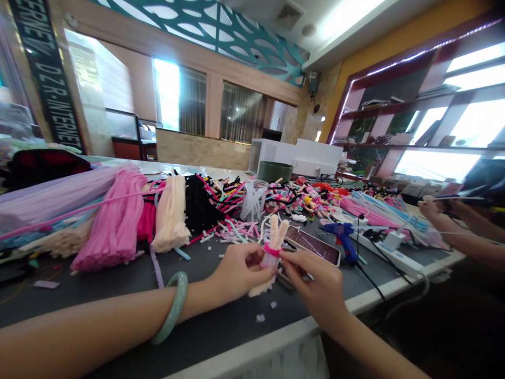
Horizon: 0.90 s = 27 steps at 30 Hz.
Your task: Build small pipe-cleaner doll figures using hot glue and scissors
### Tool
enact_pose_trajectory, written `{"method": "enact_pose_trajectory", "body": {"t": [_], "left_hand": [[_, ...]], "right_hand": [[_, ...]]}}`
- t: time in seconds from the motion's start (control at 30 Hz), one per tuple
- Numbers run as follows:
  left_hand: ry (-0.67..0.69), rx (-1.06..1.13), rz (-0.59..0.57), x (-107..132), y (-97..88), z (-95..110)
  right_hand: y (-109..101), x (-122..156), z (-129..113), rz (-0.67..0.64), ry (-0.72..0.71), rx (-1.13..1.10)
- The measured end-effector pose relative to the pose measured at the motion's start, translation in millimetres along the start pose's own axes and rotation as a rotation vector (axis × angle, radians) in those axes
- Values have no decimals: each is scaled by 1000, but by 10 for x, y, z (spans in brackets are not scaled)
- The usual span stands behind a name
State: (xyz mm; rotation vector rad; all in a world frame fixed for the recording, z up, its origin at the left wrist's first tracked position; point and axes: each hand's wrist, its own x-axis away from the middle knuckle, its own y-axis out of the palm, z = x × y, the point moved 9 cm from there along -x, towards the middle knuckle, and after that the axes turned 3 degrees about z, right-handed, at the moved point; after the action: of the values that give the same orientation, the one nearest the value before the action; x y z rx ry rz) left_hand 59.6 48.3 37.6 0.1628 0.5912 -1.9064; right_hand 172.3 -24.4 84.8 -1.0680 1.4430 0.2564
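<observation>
Small fuzzy piece of cream and lilac chenille stems (275, 230): held up between 2 hands, above the near part of the dark grey bench (221, 334); 2 cream prongs pointing upward.

Hot-pink fuzzy band (272, 249): already around the piece, below the prongs.

Left hand (241, 271): thumb and fingers grasping the lilac part. Right hand (317, 279): thumb and fingertips pinching the band's edge.

Progress: apparently part-made, prongs and band in place; band's fastening hidden behind fingers; amount left not to be judged from this view.

Nearby: smartphone with dark screen (315, 245), lying just behind the right hand; blue glue gun (345, 237), beside a white power strip (389, 255), not in hand; pastel stem offcuts (234, 231), scattered.

Farther out: bundles of fuzzy stems in pink (112, 223), cream (171, 213) and black (201, 202), uncrafted by appearance; heap of small multicoloured fuzzy pieces (311, 199), possibly finished, too blurred to count.

Far edge of view: another person's hand (430, 208), near a thin stem.
</observation>
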Motion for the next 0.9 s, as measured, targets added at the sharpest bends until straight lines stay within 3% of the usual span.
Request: {"method": "enact_pose_trajectory", "body": {"t": [0.37, 0.67, 0.9], "left_hand": [[-13, 72, -85, 7, 89, -49], [23, 19, -61, 15, 64, 2], [30, 42, -64, 34, 82, 32]], "right_hand": [[-52, -47, 65, 21, 66, 2], [-13, -24, 67, -10, 67, 28], [-11, 11, 5, 46, 67, 39]]}}
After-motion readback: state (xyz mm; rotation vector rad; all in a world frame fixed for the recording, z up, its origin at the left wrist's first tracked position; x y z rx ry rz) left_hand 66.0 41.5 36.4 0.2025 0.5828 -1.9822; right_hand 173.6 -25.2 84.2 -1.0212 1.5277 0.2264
